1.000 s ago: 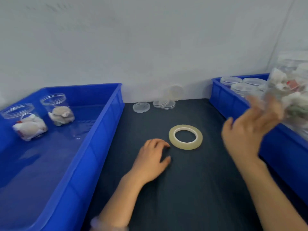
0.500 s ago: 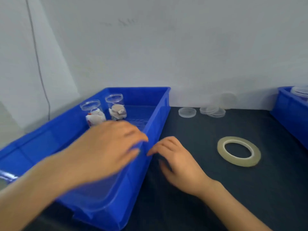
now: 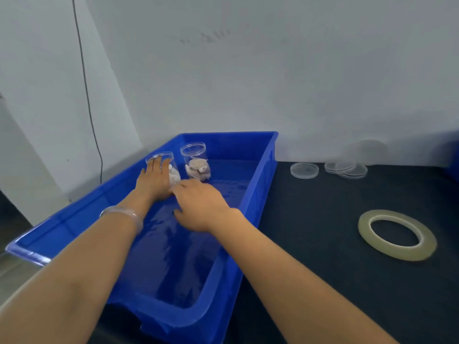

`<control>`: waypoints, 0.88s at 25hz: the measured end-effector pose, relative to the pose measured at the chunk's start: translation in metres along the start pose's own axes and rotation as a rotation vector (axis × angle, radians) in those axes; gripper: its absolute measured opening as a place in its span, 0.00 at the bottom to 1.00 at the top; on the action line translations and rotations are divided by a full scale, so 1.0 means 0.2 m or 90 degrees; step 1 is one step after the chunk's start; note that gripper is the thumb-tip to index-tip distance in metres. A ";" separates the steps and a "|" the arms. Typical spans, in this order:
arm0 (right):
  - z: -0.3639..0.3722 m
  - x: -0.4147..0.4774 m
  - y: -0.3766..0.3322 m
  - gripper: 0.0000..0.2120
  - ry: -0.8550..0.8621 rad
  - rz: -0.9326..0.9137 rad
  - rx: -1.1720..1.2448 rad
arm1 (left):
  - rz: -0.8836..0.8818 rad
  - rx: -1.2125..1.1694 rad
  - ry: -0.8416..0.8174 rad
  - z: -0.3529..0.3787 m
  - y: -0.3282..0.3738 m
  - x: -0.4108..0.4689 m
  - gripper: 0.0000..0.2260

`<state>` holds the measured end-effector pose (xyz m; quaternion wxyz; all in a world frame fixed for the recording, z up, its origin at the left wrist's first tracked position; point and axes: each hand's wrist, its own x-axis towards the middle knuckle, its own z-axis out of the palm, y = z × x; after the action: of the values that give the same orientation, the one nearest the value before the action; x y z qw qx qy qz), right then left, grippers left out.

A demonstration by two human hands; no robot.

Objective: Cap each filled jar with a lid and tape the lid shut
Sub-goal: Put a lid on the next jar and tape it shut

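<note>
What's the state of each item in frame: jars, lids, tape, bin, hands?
Left clear plastic jar: upright in bin, filled, touched.
Right clear plastic jar: upright, filled.
Blue plastic bin: holds both jars.
Single clear round lid: flat on table, loose.
Stacked clear lids: on table, unused.
Pale tape roll: lying flat, untouched.
Left hand: fingers straight against left jar.
Right hand: relaxed, holds nothing.

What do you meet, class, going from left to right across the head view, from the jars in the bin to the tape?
Left jar → right jar → single lid → stack of lids → tape roll.
</note>
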<state>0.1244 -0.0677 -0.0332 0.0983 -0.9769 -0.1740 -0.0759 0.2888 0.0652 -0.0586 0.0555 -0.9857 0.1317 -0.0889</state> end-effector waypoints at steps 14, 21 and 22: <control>0.04 0.00 0.05 0.49 0.137 0.219 0.208 | 0.096 -0.219 0.053 -0.38 0.24 -0.37 0.10; -0.08 -0.32 0.24 0.54 0.558 0.212 0.538 | 0.304 -0.176 0.444 -0.71 0.67 -0.76 0.06; -0.08 -0.40 0.30 0.53 0.551 0.239 0.583 | 0.346 -0.186 0.449 -0.73 0.73 -0.79 0.06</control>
<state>0.0697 -0.1531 -0.0427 0.5766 -0.7315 0.0396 -0.3618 0.0749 -0.0452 0.0395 -0.1111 -0.8225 0.4069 -0.3815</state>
